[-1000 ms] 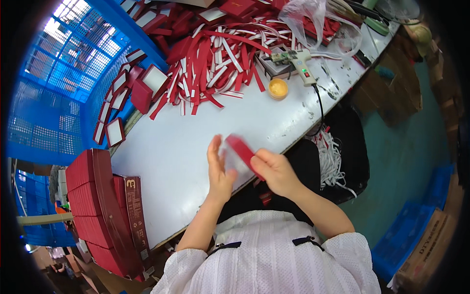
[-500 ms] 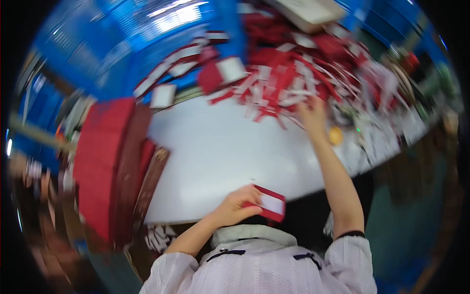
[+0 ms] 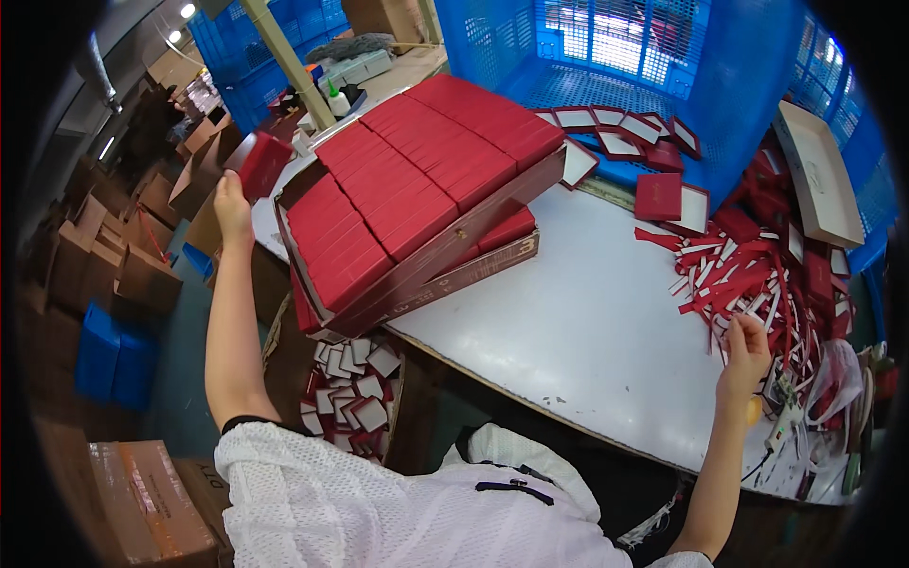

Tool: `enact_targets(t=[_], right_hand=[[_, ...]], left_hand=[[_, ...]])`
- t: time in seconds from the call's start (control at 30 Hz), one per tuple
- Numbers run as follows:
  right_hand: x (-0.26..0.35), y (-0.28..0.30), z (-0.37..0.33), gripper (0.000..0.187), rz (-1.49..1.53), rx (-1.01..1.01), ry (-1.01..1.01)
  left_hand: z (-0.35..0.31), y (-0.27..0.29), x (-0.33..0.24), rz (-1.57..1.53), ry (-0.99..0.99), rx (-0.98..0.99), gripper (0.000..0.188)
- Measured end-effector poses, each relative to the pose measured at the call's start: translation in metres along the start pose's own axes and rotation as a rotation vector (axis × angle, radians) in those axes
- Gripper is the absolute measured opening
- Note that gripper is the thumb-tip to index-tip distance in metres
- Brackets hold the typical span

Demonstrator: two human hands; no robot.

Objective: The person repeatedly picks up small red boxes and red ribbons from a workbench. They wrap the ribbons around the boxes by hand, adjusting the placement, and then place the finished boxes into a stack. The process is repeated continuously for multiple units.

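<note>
Out at the far left, my left hand [image 3: 232, 210] grips a small red cardboard box [image 3: 264, 166] by its lower end, beside a stacked carton. My right hand [image 3: 745, 352] is at the near edge of a heap of red and white ribbon strips [image 3: 734, 275], its fingers curled together in a pinch. What lies between those fingertips is too small to make out. An open tray carton [image 3: 365, 312] packed with rows of red boxes [image 3: 407, 156] rests tilted on another carton [image 3: 492, 267] at the left of the white table [image 3: 530, 336].
Below the table's left edge, a carton holds many red and white box pieces [image 3: 355, 398]. Red and white box parts [image 3: 615, 133] lie in a blue plastic crate [image 3: 606, 80] at the back. A pale shallow tray [image 3: 819, 175] leans at right. Brown cartons [image 3: 147, 502] stand on the floor at left.
My left hand has carried the red box from the table's front edge out to the far left. The head view has swung left; my right hand stays by the ribbon heap.
</note>
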State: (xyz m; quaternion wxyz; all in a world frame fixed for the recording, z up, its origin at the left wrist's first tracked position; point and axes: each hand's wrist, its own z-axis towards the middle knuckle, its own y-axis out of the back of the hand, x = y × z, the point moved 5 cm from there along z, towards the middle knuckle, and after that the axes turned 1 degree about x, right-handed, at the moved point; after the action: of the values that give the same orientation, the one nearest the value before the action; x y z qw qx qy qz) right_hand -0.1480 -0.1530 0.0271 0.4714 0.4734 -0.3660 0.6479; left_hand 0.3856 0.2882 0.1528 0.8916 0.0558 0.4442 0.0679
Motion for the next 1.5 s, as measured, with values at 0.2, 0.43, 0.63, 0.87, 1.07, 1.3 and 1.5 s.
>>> enact_targets(t=[0.2,0.43,0.63,0.87,1.07,1.3,1.5], right_hand=[[0.088,-0.007,-0.065,0.007,0.013,0.089,0.174],[0.09,-0.007,-0.091,0.018,0.187,0.174,-0.029],[0.084,0.006,-0.113,0.016,0.39,0.228,-0.054],[0.075,0.017,-0.121,0.029,-0.081,0.015,0.17],[0.075,0.055,-0.146,0.031,-0.515,-0.21,0.206],[0.055,0.087,-0.158,0.028,-0.027,-0.073,-0.165],[0.064,0.096,-0.158,0.025,-0.418,-0.249,0.148]], left_hand=[[0.017,-0.055,0.056,0.275,-0.08,0.263,0.037],[0.031,-0.039,0.144,0.508,-0.268,0.775,0.031],[0.074,-0.078,0.073,0.872,-0.625,0.404,0.016],[-0.321,-0.274,-0.246,-0.309,-0.521,1.387,0.012],[-0.466,-0.291,-0.28,-0.79,0.018,1.809,0.004],[-0.489,-0.308,-0.277,-0.857,0.354,1.681,0.011],[-0.498,-0.308,-0.267,-0.831,0.477,1.782,0.016]])
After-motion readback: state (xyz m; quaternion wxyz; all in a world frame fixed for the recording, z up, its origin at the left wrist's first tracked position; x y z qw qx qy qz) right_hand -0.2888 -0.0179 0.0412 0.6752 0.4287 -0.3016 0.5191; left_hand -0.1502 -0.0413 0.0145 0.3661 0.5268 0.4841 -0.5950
